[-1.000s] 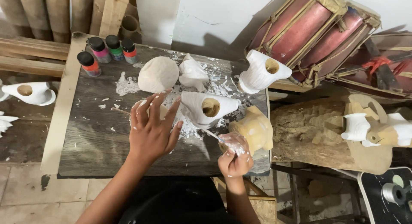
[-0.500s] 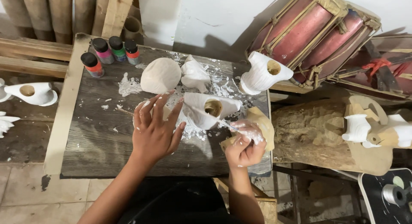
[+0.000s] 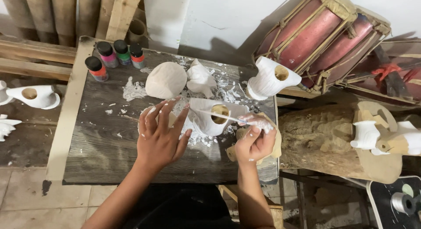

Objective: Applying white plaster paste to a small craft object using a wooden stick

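My left hand [image 3: 160, 134] lies flat with fingers spread over a small pale round piece on the dark wooden tabletop [image 3: 105, 159], beside a white carved figure with a round hole [image 3: 215, 117]. My right hand [image 3: 254, 139], smeared with white, pinches a thin paintbrush [image 3: 219, 116] whose tip reaches across that figure's hole. Under this hand sits an unpainted tan carving [image 3: 274, 143].
Several small paint bottles [image 3: 114, 56] stand at the table's far left corner. A white rounded lump [image 3: 165, 80], a white crumpled piece [image 3: 201, 78] and another white figure [image 3: 269, 78] lie behind. A red drum [image 3: 320, 36] and a log [image 3: 324, 139] are on the right.
My right hand has risen from the table's near edge to beside the white figure and now points the brush across its hole. My left hand stays put.
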